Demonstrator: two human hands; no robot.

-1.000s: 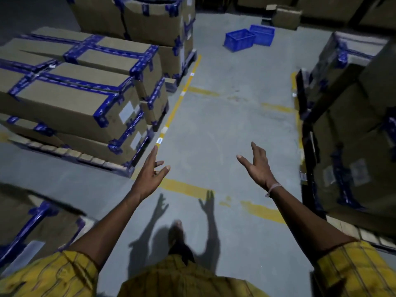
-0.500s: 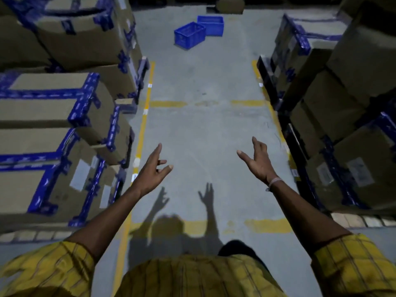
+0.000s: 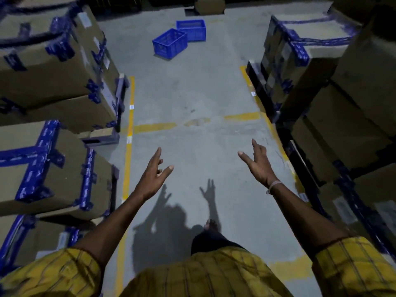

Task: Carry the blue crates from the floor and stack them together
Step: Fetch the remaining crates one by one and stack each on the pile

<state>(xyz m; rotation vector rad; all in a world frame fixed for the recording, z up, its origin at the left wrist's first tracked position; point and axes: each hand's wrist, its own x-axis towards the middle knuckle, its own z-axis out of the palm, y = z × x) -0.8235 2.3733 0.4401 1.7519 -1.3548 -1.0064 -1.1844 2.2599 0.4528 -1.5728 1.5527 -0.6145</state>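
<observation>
Two empty blue crates stand side by side on the grey floor far down the aisle: the nearer crate [image 3: 169, 43] is turned at an angle, and the farther crate [image 3: 191, 30] touches its right corner. My left hand [image 3: 154, 174] and my right hand [image 3: 258, 163] are stretched out in front of me at mid height, fingers spread, holding nothing. Both hands are well short of the crates.
Stacks of cardboard boxes with blue tape [image 3: 53, 159] on pallets line the left side, and taller box stacks [image 3: 321, 67] line the right. Yellow floor lines [image 3: 128, 151] mark the aisle between them. Another cardboard box [image 3: 210, 5] sits behind the crates.
The view has advanced down the aisle and straightened, so the crates appear nearer and more central. Both hands stay spread and empty in the same pose.
</observation>
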